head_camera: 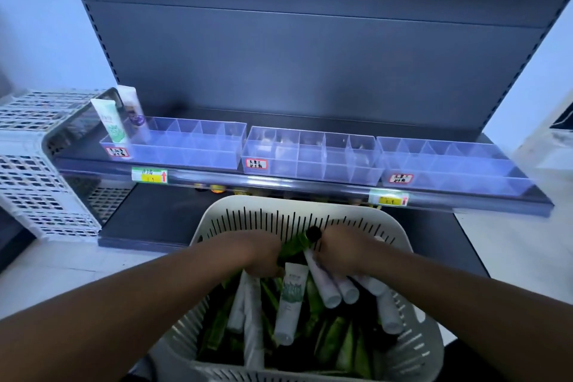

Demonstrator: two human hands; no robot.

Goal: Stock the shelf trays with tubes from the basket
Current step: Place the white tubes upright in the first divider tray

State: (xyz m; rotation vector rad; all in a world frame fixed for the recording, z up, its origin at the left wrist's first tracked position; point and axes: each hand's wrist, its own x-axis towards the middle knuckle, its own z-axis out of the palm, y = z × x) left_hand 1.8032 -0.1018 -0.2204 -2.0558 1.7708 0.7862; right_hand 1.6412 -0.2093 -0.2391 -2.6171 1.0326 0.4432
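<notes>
A white slotted basket point(248, 214) stands below the shelf, filled with white and green tubes. Both my hands are inside it at the far side. My left hand point(263, 253) is closed among the tubes, gripping a white tube with a green print point(290, 298) near its flat end. My right hand point(347, 253) is closed on a green tube with a black cap point(305, 239), with white tubes point(325, 285) under its fingers. Three clear divided trays sit on the shelf: left point(198, 152), middle point(310, 161), right point(449, 170). Two tubes point(113, 121) stand upright in the left tray's left end.
A white perforated crate point(34, 164) stands left of the shelf. The grey shelf edge point(279, 187) carries yellow price tags. A lower dark shelf point(148, 217) runs beneath, behind the basket. The grey back panel rises behind the trays.
</notes>
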